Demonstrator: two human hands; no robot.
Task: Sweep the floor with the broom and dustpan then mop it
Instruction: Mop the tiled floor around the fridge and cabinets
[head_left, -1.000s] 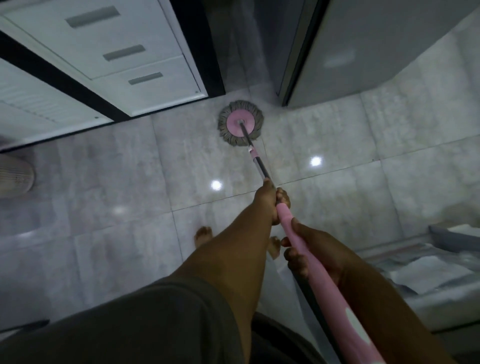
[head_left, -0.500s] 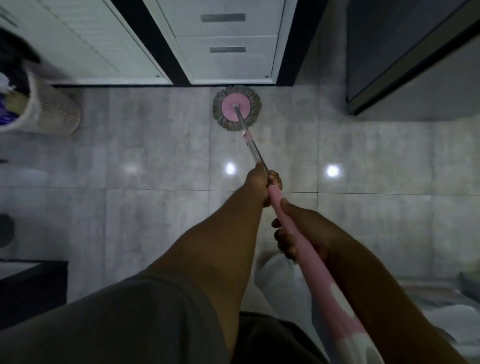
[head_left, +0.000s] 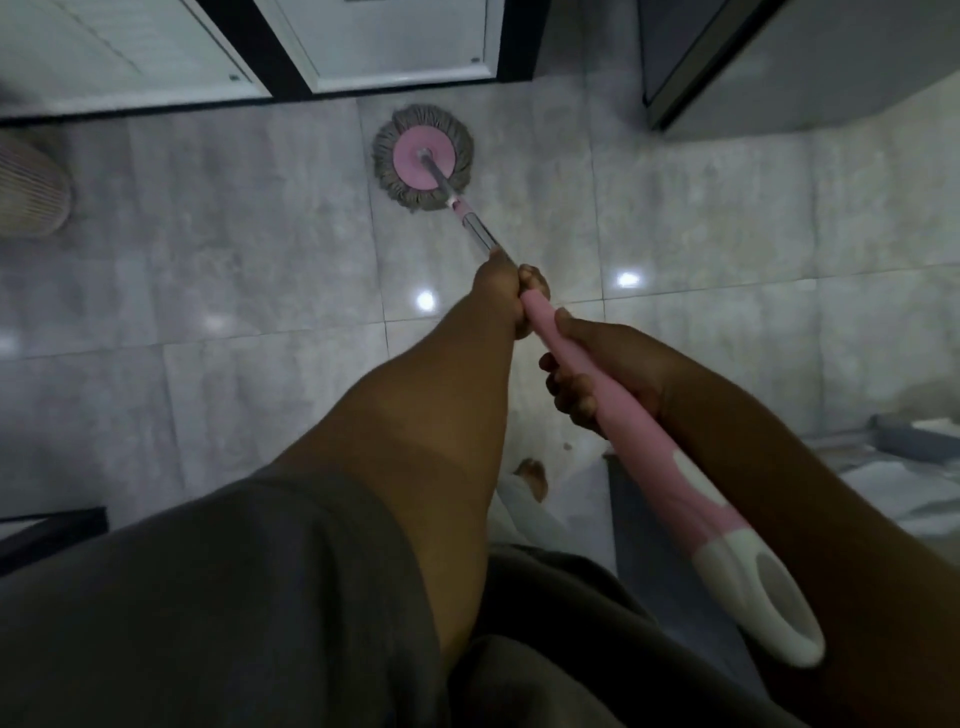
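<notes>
Seen from above, a person grips a pink mop handle (head_left: 649, 447) with both hands: the left hand (head_left: 498, 293) wrapped round it lower down, probably to steer, and the right hand (head_left: 602, 376) curled round it higher up, probably to push. The round grey-fringed mop head (head_left: 423, 158) lies flat on the grey tiled floor (head_left: 234, 312), close to the foot of a white cabinet (head_left: 395, 47), likely to wipe along that edge.

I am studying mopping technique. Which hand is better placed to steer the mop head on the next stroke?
Probably the left hand: it grips the mop handle lower, nearer the mop head. The right hand holds higher up, better for pushing.
</notes>
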